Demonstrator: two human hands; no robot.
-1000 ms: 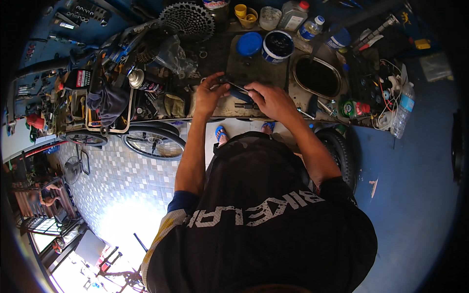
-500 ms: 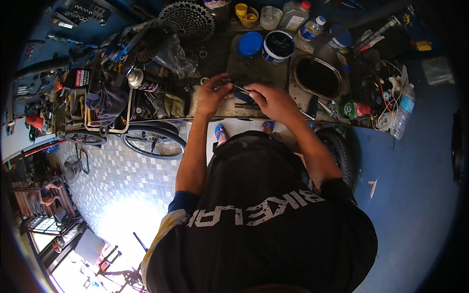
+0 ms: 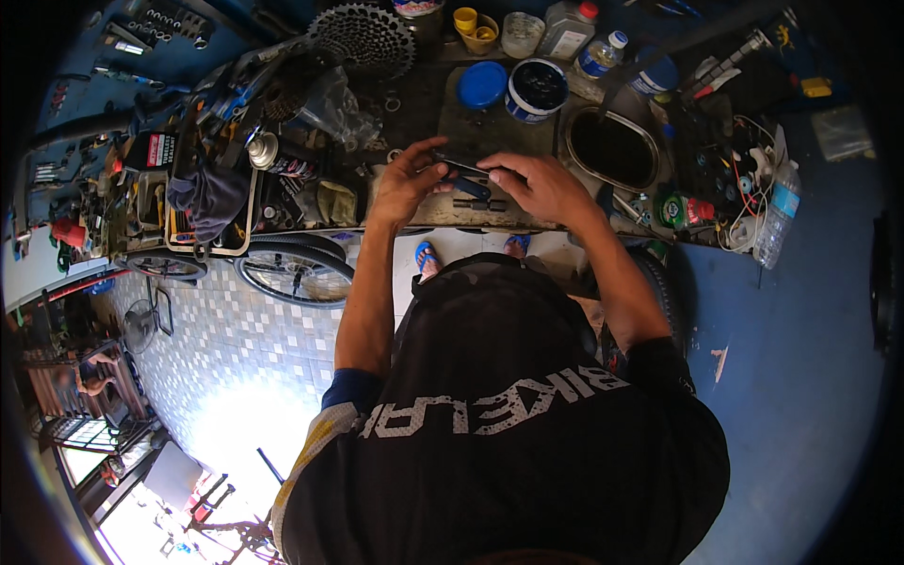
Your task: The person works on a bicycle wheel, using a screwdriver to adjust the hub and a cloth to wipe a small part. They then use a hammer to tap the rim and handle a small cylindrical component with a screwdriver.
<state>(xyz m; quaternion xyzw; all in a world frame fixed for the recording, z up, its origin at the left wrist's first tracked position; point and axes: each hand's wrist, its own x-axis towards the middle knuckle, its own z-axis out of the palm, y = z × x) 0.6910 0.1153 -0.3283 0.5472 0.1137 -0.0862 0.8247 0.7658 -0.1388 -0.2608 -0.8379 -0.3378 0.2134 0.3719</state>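
Note:
Between my hands, above the bench, is a slim dark rod-like piece (image 3: 463,166); its exact kind is too small to make out. My left hand (image 3: 405,186) pinches its left end between thumb and fingers. At its other end are the bent fingers and thumb of my right hand (image 3: 541,188), closed on it. Just below lies a dark blue handle-like thing (image 3: 471,187), partly hidden by the left fingers. Closer to the bench's front edge rests a short dark metal tool (image 3: 480,204).
Beyond my hands stand an open tub of dark grease (image 3: 537,92) and its blue lid (image 3: 482,85). An oval metal pan (image 3: 612,149) sits to the right. Leftward are a spray can (image 3: 273,155), a clear plastic bag (image 3: 339,108) and a large sprocket cassette (image 3: 363,40).
My right hand has shifted slightly right, away from the left hand, and more of the dark piece between them shows. The metal tool below is now less covered. My left hand stays nearly in place.

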